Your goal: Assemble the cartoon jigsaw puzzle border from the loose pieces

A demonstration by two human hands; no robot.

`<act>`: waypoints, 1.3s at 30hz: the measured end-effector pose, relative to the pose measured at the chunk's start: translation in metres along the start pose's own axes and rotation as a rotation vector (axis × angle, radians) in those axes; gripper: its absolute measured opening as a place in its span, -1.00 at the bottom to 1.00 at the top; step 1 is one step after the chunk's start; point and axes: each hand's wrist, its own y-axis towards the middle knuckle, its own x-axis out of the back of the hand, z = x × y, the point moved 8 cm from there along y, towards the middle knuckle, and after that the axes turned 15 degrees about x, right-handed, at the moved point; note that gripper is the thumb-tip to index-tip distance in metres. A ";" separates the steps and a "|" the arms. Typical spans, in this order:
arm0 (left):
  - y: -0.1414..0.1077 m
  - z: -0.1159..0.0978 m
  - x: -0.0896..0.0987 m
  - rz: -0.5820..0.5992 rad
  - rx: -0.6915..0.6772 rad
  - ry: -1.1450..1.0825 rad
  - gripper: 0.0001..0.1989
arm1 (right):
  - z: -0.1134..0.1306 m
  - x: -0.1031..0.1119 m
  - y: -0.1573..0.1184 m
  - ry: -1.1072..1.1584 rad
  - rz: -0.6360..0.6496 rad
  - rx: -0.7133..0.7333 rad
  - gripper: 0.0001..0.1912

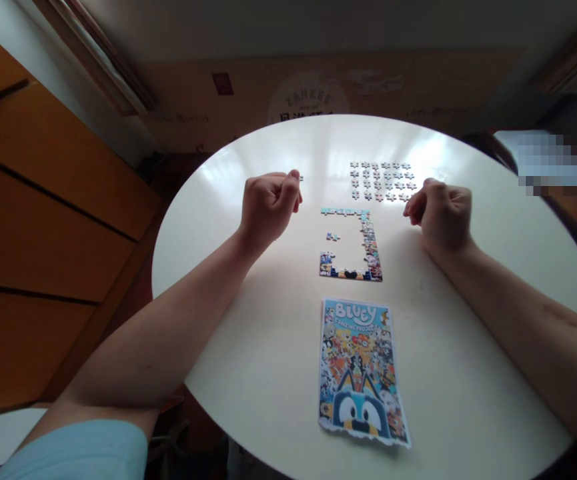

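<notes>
On the white table lies a partly joined puzzle frame (374, 257), with top, right and bottom edges linked. Two joined pieces (333, 237) rest inside it. Rows of loose puzzle pieces (375, 180) are laid out behind the frame. My left hand (272, 200) is closed to the left of the frame; a small piece (301, 178) shows at its fingertips, and whether it is gripped is unclear. My right hand (441, 210) is closed beside the right end of the loose rows, its fingertips partly hidden. Nearer me lies a printed picture sheet (361, 373) reading "Bluey".
The round white table (263, 347) has its curved edge all around. Wooden cabinet doors (33, 253) stand at the left. Behind the table is a wall with a printed tan panel (183, 87). Another surface with a pale item (533, 150) is at the right.
</notes>
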 end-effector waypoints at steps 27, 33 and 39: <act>0.003 0.000 0.005 0.028 0.039 0.053 -0.47 | 0.000 -0.004 -0.003 0.032 0.028 -0.061 -0.45; 0.001 -0.002 0.005 0.028 0.053 0.046 -0.46 | 0.000 -0.002 -0.004 0.021 0.026 -0.031 -0.45; 0.001 -0.005 0.005 0.019 0.026 0.033 -0.46 | 0.003 -0.001 -0.002 0.014 0.019 -0.026 -0.44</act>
